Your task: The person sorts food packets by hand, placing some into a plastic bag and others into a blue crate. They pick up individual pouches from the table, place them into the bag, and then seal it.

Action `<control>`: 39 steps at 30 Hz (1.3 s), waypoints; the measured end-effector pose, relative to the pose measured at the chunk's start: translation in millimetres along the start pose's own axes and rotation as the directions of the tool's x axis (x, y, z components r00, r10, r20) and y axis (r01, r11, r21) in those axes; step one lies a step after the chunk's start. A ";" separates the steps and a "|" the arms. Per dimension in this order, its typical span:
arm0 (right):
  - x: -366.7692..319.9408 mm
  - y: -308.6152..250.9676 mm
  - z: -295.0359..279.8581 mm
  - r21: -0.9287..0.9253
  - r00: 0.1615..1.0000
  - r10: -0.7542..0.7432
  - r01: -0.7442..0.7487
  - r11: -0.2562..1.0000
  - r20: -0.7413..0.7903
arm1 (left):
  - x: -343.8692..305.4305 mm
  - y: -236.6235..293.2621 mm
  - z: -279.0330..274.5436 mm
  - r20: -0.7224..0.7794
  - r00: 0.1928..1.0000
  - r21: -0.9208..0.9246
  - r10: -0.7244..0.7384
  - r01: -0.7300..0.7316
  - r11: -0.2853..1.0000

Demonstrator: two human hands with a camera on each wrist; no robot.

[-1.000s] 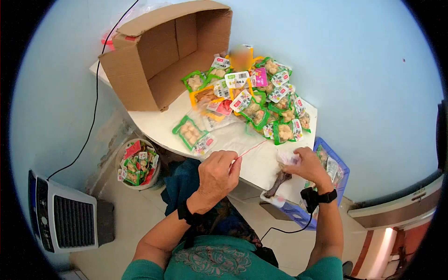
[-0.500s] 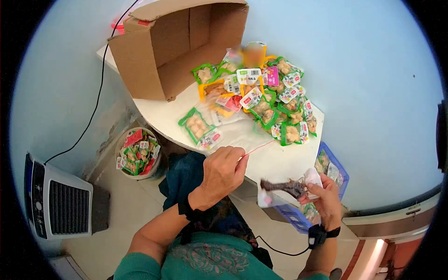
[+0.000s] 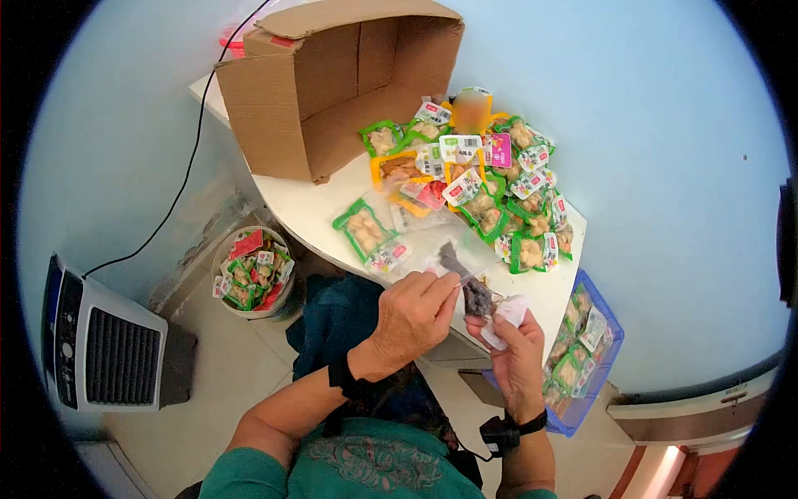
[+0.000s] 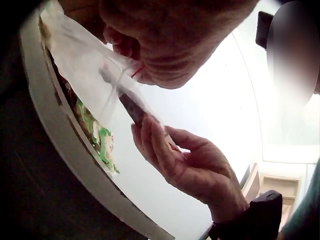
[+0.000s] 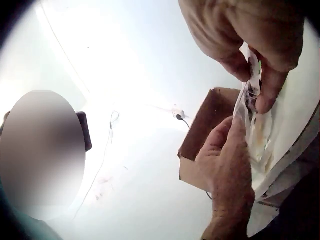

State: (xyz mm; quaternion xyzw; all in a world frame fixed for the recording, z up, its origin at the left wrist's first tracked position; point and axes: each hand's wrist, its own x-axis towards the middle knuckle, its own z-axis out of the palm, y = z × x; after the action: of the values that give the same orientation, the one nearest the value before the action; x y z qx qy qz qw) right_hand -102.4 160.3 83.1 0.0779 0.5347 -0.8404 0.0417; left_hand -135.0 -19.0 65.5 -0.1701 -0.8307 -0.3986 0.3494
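My left hand [image 3: 416, 318] pinches the edge of a clear plastic bag [image 3: 416, 249] that lies over the front of the white table. My right hand [image 3: 517, 358] grips a dark, elongated item [image 3: 477, 298] together with a white wrapper [image 3: 510, 314]. The item's narrow end reaches to the bag, just right of my left fingers. In the left wrist view, the dark item [image 4: 131, 106] slants up to the bag [image 4: 85, 47], above the right hand [image 4: 192, 165]. The right wrist view shows the left hand [image 5: 231, 175] at the bag's edge below the right hand [image 5: 250, 30].
Sealed food packets [image 3: 486, 208] are heaped on the table [image 3: 291, 200], with one packet [image 3: 364, 230] nearer its front edge. An open cardboard box [image 3: 266, 116] lies behind left. A filled bucket [image 3: 224, 308] stands lower left, a blue basket [image 3: 587, 399] at right, an air cooler [image 3: 125, 349] far left.
My right hand has turned the dark item and brought it left from over the basket to the bag. The left hand keeps its pinch on the bag. The head view has shifted.
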 end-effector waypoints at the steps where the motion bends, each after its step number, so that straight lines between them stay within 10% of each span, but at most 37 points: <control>1: 5.5 3.5 5.3 0.019 1.000 0.006 -0.007 1.000 0.012 | -0.2 0.5 0.0 -0.005 1.000 -0.010 -0.002 0.002 1.000; 17: 78.8 54.3 80.1 -0.010 0.987 -0.043 0.045 0.999 0.153 | -2.6 -10.5 -11.1 -0.034 0.999 -0.076 0.001 -0.003 0.997; 22: 104.3 82.1 67.8 -0.281 0.949 -0.050 0.142 0.949 0.311 | -1.7 -18.4 -14.4 -0.045 0.999 -0.082 0.000 -0.004 0.997; 29: 106.9 82.4 117.9 0.112 0.946 0.117 -0.157 0.981 0.303 | 4.3 -39.8 -24.3 -0.109 0.993 -0.030 -0.050 0.047 0.998; 39: 89.1 67.7 80.4 -0.339 0.964 0.092 -0.001 0.941 0.251 | 5.7 -42.7 -28.5 -0.142 0.988 -0.039 -0.064 0.059 0.998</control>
State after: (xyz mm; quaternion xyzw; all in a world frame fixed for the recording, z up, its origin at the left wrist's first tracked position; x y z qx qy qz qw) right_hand -186.7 60.0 40.5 -0.0299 0.6579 -0.7384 0.1450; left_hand -150.3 -67.8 58.9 -0.1214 -0.8013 -0.4346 0.3927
